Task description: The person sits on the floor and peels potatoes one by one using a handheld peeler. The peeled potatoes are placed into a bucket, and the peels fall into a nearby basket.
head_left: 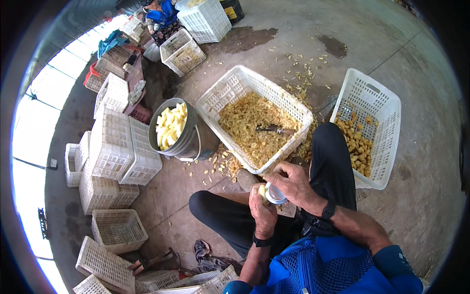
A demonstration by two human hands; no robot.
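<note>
My left hand (pixel 262 211) holds a pale yellow peeled piece (pixel 263 194), whose kind I cannot tell for sure, between thumb and fingers. Against it, my right hand (pixel 293 185) grips a round, shiny, metal-rimmed object (pixel 275 193); its exact kind is unclear. Just beyond both hands stands a white plastic crate (pixel 253 172) with peelings (pixel 253 125) and a wooden-handled tool (pixel 281 130) lying on them. To its left a grey bucket (pixel 180 150) is heaped with pale yellow peeled pieces (pixel 170 126). At the right, another white crate (pixel 385 136) contains brownish-yellow unpeeled pieces (pixel 358 147).
Stacked white crates (pixel 112 147) stand at the left, with more crates (pixel 119 229) at lower left. A dark cloth (pixel 211 257) lies on the floor. Peelings (pixel 303 77) are scattered beyond the middle crate. Another person (pixel 161 16) sits at the top left beside crates.
</note>
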